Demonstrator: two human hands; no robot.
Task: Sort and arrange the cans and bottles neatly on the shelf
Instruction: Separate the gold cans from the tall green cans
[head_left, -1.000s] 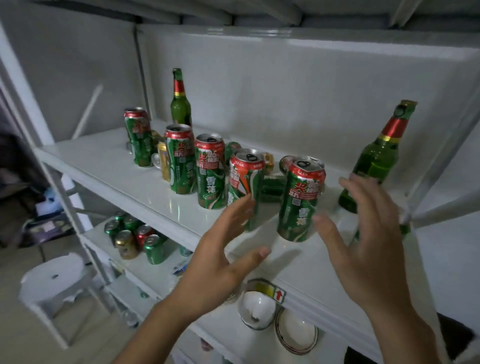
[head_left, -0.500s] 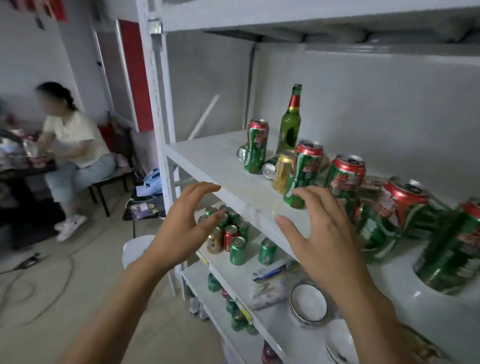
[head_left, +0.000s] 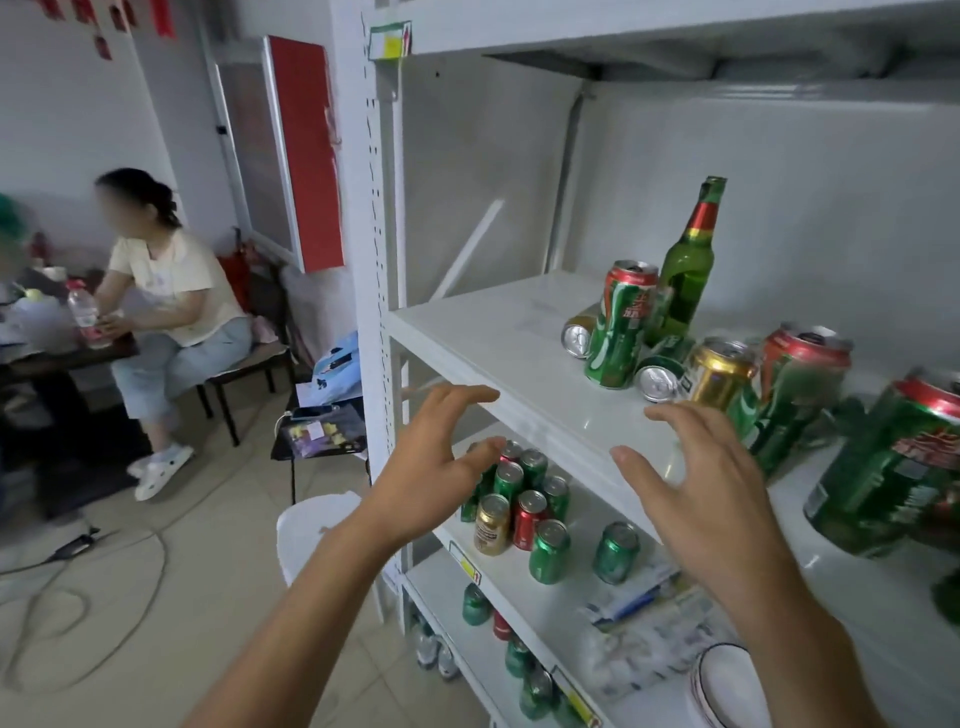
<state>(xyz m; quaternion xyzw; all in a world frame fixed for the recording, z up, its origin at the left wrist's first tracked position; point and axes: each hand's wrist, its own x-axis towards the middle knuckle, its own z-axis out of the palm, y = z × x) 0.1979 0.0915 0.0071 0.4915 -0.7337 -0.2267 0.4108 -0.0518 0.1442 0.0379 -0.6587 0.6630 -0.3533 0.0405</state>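
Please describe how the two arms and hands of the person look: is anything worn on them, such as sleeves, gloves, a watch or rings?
Both forearms are bare all the way to the lower edge of the picture; no sleeve shows. The left hand and the right hand wear no gloves. No watch, bracelet or ring can be seen on the wrists or fingers. The fingernails look short and unpainted.

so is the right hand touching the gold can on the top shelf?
Apart. In the head view the right hand hangs open in front of the shelf edge, and bare white shelf shows between its fingertips and the gold can.
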